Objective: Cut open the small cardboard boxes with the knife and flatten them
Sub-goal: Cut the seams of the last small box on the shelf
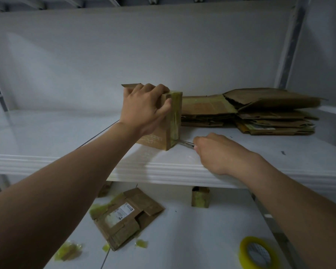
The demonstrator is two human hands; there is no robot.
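A small cardboard box (168,129) wrapped in yellowish tape stands upright on a white shelf (241,152). My left hand (144,107) grips its top from above, fingers curled over the upper edge. My right hand (219,152) holds a knife (186,144) low on the shelf. The metal blade points left and touches the box's bottom right corner at the taped edge. The knife's handle is hidden inside my fist.
A stack of flattened cardboard boxes (260,111) lies on the shelf behind and to the right. On the surface below lie a flattened box (124,216), a small upright box (200,197), scraps of torn tape (68,251) and a roll of yellow tape (258,253).
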